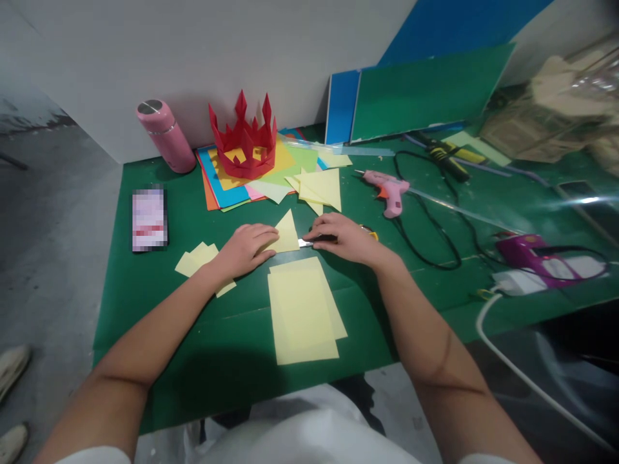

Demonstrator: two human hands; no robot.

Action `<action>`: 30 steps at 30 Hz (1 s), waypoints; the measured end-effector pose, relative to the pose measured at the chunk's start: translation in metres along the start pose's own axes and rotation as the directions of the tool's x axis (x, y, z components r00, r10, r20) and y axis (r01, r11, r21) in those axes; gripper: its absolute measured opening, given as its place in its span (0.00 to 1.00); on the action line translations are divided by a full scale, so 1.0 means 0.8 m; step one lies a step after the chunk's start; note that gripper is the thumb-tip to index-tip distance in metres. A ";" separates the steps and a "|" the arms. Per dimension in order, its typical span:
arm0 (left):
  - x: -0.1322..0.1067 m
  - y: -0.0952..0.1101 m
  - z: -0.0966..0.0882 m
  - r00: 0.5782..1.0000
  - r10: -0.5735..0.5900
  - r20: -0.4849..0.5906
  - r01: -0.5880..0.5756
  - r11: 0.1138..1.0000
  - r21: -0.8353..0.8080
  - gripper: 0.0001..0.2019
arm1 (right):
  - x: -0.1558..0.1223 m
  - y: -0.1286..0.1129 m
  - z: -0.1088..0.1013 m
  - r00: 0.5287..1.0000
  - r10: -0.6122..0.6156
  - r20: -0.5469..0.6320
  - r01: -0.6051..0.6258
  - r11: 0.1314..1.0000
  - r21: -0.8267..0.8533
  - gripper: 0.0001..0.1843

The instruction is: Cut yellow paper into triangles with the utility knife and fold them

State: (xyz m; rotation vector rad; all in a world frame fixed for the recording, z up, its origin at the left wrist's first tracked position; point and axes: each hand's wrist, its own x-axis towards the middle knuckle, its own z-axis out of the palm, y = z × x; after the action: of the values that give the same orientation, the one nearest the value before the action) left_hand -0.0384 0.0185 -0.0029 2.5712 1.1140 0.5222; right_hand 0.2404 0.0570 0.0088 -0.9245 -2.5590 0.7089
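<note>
My left hand (247,250) presses a folded, pointed piece of pale yellow paper (289,233) against the table, holding it by its left side. My right hand (341,237) is closed around a utility knife (304,243). Its silver blade tip touches or nearly touches the paper's right edge, and a yellow part shows behind my hand. Directly in front of me lie overlapping pale yellow sheets (304,309). Small yellow pieces (196,258) lie partly under my left wrist. Beyond my hands are folded yellow pieces (322,188).
A red paper crown (246,145) stands on coloured sheets (227,196) at the back, beside a pink bottle (167,136). A phone (149,219) lies left. On the right are a pink glue gun (391,192), black cables, pliers (445,158) and a power strip (525,278).
</note>
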 end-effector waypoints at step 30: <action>0.001 0.002 -0.002 0.986 -0.161 0.032 0.157 0.982 0.105 0.17 | 0.006 0.015 -0.003 0.985 -0.172 0.009 0.172 0.985 0.005 0.15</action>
State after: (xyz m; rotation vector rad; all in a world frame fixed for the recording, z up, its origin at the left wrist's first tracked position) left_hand -0.0373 0.0184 -0.0007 2.5367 1.3506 0.3827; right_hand 0.2442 0.0688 0.0051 -0.6889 -2.6051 0.6697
